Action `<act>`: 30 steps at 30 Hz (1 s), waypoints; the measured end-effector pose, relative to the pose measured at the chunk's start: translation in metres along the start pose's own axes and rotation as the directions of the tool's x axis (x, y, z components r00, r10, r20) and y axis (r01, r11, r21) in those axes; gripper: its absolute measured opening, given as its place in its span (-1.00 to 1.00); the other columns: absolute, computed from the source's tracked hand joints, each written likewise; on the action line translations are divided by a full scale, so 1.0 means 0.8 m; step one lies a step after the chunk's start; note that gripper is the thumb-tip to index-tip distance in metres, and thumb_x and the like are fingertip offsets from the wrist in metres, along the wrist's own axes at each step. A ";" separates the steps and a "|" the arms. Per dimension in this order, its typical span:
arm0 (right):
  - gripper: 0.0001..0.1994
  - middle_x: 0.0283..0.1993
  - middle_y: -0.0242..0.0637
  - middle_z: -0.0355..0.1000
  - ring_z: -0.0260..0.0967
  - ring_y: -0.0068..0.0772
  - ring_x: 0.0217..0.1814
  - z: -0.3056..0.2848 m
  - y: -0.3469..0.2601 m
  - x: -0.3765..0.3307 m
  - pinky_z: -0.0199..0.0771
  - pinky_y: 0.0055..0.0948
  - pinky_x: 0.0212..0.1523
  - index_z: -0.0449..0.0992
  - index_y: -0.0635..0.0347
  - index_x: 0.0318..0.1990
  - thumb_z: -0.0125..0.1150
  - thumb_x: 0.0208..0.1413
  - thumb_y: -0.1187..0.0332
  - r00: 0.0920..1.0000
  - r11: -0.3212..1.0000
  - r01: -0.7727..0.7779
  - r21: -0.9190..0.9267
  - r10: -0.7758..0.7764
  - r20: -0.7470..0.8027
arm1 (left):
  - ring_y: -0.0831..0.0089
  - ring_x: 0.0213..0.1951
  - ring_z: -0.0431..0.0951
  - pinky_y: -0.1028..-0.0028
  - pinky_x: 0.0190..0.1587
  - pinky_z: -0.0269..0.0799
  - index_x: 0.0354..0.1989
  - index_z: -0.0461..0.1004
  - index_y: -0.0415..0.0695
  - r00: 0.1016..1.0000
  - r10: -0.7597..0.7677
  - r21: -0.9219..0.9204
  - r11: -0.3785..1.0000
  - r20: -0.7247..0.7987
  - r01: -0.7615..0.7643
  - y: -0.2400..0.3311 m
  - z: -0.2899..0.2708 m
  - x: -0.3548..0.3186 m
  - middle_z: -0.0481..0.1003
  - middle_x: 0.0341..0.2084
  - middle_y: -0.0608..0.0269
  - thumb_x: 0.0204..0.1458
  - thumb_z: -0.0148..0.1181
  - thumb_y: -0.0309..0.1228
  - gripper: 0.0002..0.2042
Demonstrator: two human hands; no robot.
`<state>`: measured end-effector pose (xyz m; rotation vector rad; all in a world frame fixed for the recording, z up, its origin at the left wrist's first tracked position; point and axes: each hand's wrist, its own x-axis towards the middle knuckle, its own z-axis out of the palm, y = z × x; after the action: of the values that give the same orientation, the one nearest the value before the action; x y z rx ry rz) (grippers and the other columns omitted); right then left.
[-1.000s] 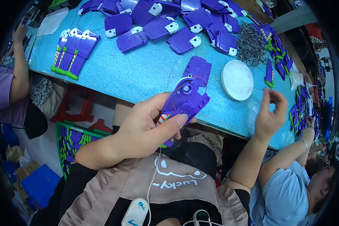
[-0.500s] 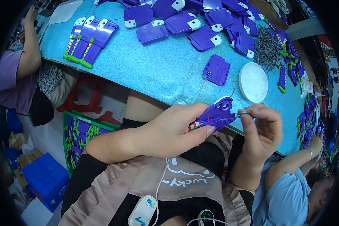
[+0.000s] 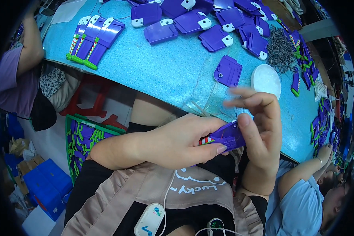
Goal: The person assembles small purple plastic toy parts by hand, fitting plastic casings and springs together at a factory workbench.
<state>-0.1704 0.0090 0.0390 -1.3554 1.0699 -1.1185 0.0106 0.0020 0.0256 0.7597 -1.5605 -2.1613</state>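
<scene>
Wrapped around a purple plastic wing-shaped part [image 3: 234, 141] is my left hand [image 3: 181, 137]. A red-and-white striped strip shows on the part, beside that hand's thumb. My right hand [image 3: 261, 126] is at the part's right end, its fingers stretched apart and smeared by motion. Its thumb is close to the part's edge; whether they touch, I cannot tell. Just beyond on the table lies a loose purple half-shell [image 3: 227, 71] with small moulded posts. A round white dish [image 3: 265, 78] stands right of it, partly behind my right hand.
Purple panels with white ends [image 3: 161, 32] are heaped at the far side of the blue table [image 3: 161, 82]. Small dark metal pieces [image 3: 280, 49] form a tangle beyond the dish. Striped, green-tipped assemblies [image 3: 95, 39] lie at left. Below is a green crate [image 3: 106, 126]. Co-workers sit either side.
My right hand has let go of the thin grey piece it pinched and spread its fingers, moving left over the part. The held part has dropped slightly toward me and tilted.
</scene>
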 end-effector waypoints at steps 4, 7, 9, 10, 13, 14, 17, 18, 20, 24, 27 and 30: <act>-0.74 -0.09 -0.07 0.30 0.34 -0.37 -0.12 -0.016 -0.006 -0.004 0.31 -0.43 -0.05 0.24 0.27 -0.15 0.10 -0.02 0.56 0.991 1.000 0.005 -0.025 -0.001 0.137 | 0.30 -0.52 0.48 0.41 -0.46 0.33 -0.30 0.37 -0.26 0.998 0.022 0.019 1.000 -0.056 -0.021 0.001 0.001 -0.003 0.45 -0.55 0.12 -0.01 0.05 -0.42 -0.83; -0.72 -0.09 -0.03 0.29 0.34 -0.32 -0.07 -0.005 0.020 0.001 0.34 -0.40 -0.04 0.21 0.29 -0.11 0.08 0.02 0.52 0.987 0.752 -0.014 0.659 -0.094 0.129 | 0.61 -0.55 0.44 0.60 -0.51 0.33 -0.22 0.40 -0.24 0.963 0.268 0.287 0.923 0.001 -0.257 -0.003 -0.005 -0.003 0.47 -0.52 0.29 0.04 0.08 -0.41 -0.81; -0.68 -0.04 -0.02 0.28 0.31 -0.27 0.01 0.003 0.014 0.002 0.34 -0.35 -0.02 0.18 0.33 -0.05 0.04 0.06 0.47 0.993 0.722 -0.104 0.684 0.041 0.107 | 0.15 -0.52 0.45 0.38 -0.48 0.31 -0.29 0.39 -0.26 0.948 0.296 0.343 0.908 -0.115 -0.241 -0.004 -0.006 -0.004 0.41 -0.57 0.02 -0.03 0.07 -0.45 -0.84; -0.62 0.03 0.02 0.23 0.26 -0.14 0.08 -0.001 0.016 0.009 0.34 -0.31 0.01 0.13 0.32 0.06 -0.01 0.09 0.46 1.000 0.879 -0.008 0.477 -0.004 0.025 | 0.21 -0.53 0.46 0.39 -0.48 0.32 -0.29 0.39 -0.26 0.942 0.257 0.292 0.938 -0.217 -0.188 -0.007 -0.006 -0.007 0.42 -0.57 0.07 -0.02 0.07 -0.44 -0.84; -0.57 0.11 0.06 0.20 0.22 -0.09 0.14 -0.011 0.016 0.022 0.28 -0.29 0.07 0.11 0.34 0.13 -0.05 0.11 0.39 0.994 0.984 0.109 0.138 -0.103 -0.047 | 0.30 -0.55 0.46 0.42 -0.48 0.32 -0.30 0.37 -0.26 0.951 0.190 0.109 0.980 -0.245 -0.168 -0.003 -0.011 -0.007 0.43 -0.58 0.11 -0.01 0.07 -0.44 -0.84; -0.56 0.06 0.05 0.24 0.23 -0.13 0.13 -0.010 0.015 0.025 0.26 -0.30 0.07 0.15 0.36 0.11 -0.01 0.09 0.36 0.994 0.987 0.098 0.127 -0.104 0.035 | 0.38 -0.56 0.46 0.44 -0.47 0.32 -0.29 0.36 -0.25 0.970 0.141 0.095 0.988 -0.200 -0.124 0.000 -0.011 -0.008 0.43 -0.59 0.15 0.00 0.06 -0.43 -0.84; -0.60 -0.11 -0.01 0.35 0.28 -0.27 0.03 -0.001 -0.010 0.025 0.22 -0.36 0.04 0.25 0.39 -0.01 0.08 0.02 0.34 0.956 0.992 -0.122 0.013 0.114 0.272 | 0.39 -0.58 0.44 0.46 -0.48 0.31 -0.29 0.37 -0.26 0.983 0.145 0.127 0.983 -0.116 -0.130 -0.001 -0.009 -0.008 0.42 -0.60 0.15 0.01 0.05 -0.43 -0.84; -0.64 -0.10 -0.08 0.34 0.28 -0.34 0.02 -0.006 -0.007 0.025 0.21 -0.42 0.04 0.25 0.35 -0.02 0.07 0.01 0.45 0.943 0.988 -0.137 0.075 0.107 0.316 | 0.39 -0.59 0.44 0.46 -0.49 0.31 -0.29 0.36 -0.26 0.990 0.109 0.089 0.991 -0.090 -0.101 0.000 -0.009 -0.009 0.41 -0.61 0.16 0.02 0.05 -0.42 -0.84; -0.66 -0.10 -0.16 0.34 0.28 -0.42 0.02 -0.011 0.001 0.022 0.20 -0.47 0.03 0.26 0.32 -0.02 0.07 0.01 0.55 0.928 0.979 -0.153 0.137 0.095 0.360 | 0.39 -0.59 0.44 0.45 -0.50 0.30 -0.27 0.37 -0.26 0.990 0.097 0.076 0.993 -0.106 -0.089 0.001 -0.008 -0.008 0.41 -0.62 0.16 0.02 0.05 -0.42 -0.83; -0.67 -0.06 -0.10 0.31 0.28 -0.31 0.05 0.004 0.018 0.017 0.20 -0.41 0.08 0.22 0.29 -0.01 0.04 0.03 0.54 0.980 0.797 -0.105 0.595 -0.020 0.199 | 0.39 -0.58 0.45 0.46 -0.50 0.30 -0.22 0.38 -0.27 0.982 0.134 0.089 0.988 -0.131 -0.122 -0.007 -0.009 -0.008 0.41 -0.60 0.14 0.01 0.06 -0.43 -0.79; -0.64 0.04 -0.05 0.26 0.25 -0.20 0.10 0.007 0.023 0.021 0.13 -0.30 0.17 0.21 0.24 0.03 0.04 0.05 0.50 0.995 0.656 -0.100 0.748 0.053 0.087 | 0.46 -0.56 0.45 0.48 -0.48 0.33 -0.16 0.37 -0.28 0.864 0.477 0.468 0.808 -0.162 -0.359 -0.009 -0.018 -0.012 0.43 -0.56 0.18 0.01 0.08 -0.43 -0.75; -0.55 0.09 -0.04 0.24 0.13 -0.15 0.21 -0.016 0.027 0.041 0.02 -0.06 0.19 0.24 0.27 0.07 0.12 0.03 0.33 0.922 0.792 0.319 -0.521 -0.386 -0.022 | 0.68 -0.48 0.43 0.64 -0.42 0.35 -0.12 0.33 -0.28 0.874 0.188 -0.055 0.970 -0.449 -0.237 0.004 -0.015 -0.018 0.49 -0.37 0.26 0.08 0.05 -0.45 -0.77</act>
<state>-0.1775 -0.0272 0.0198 -1.9936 1.2994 -1.2552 0.0290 0.0005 0.0285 0.9172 -1.2168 -1.7432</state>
